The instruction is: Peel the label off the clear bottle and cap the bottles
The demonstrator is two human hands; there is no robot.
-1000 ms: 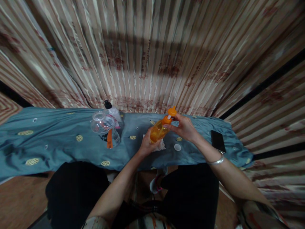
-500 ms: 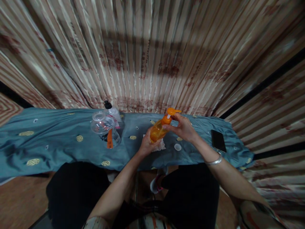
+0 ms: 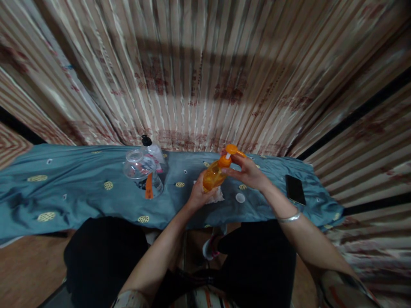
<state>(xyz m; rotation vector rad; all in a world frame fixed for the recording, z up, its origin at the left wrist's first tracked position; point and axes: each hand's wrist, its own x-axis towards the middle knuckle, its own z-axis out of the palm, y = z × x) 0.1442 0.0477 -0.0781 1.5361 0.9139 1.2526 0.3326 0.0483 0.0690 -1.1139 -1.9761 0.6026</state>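
Tilted up and to the right, an amber pump bottle (image 3: 212, 176) is held above the cloth-covered table. My left hand (image 3: 199, 192) is wrapped round its lower body. My right hand (image 3: 247, 170) has its fingers closed round the orange pump top (image 3: 225, 161), just under the spout; the far fingertips are partly hidden behind it. A crumpled white tissue (image 3: 217, 196) lies beneath the bottle. Close by on the cloth is a small round white cap (image 3: 240, 198).
A clear plastic container (image 3: 156, 185) with an orange label stands at the left, before a white bottle (image 3: 154, 150) with a black pump. At the right lies a black phone (image 3: 295, 189). A pleated curtain (image 3: 199, 77) hangs behind the blue tablecloth (image 3: 83, 188).
The right fingers have shifted slightly around the orange pump top, and its spout has swung toward me. My left hand and the bottle stay nearly in place.
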